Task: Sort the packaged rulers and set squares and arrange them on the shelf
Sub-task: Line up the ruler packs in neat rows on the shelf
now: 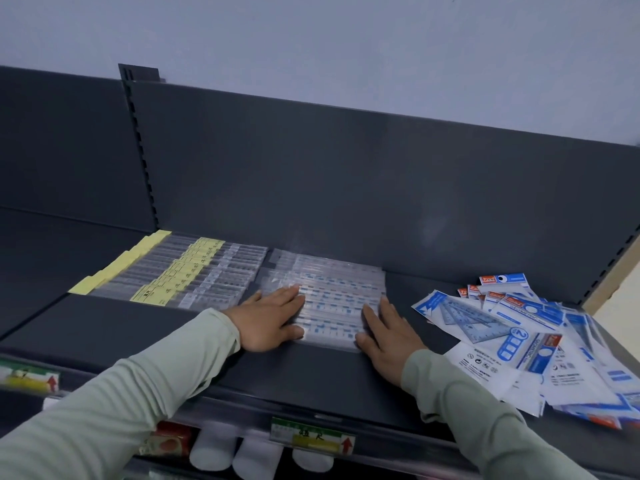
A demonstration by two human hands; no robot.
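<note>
On the dark shelf (311, 368) lies a row of clear-packaged rulers with blue marks (332, 299), laid side by side. My left hand (270, 320) rests flat on the row's left end, fingers straight. At the row's right end my right hand (388, 337) presses with straight fingers against the packages' edge. To the left lies another row of clear rulers with yellow labels (180, 271). A loose heap of blue-and-white set square packages (540, 337) is spread on the shelf at the right.
The shelf's dark back panel (346, 185) rises behind the rows, with a slotted upright (142, 157) at the left. Price tags (311, 436) hang on the shelf's front rail. White cylindrical items (256, 459) and red packages (166, 441) sit on the level below.
</note>
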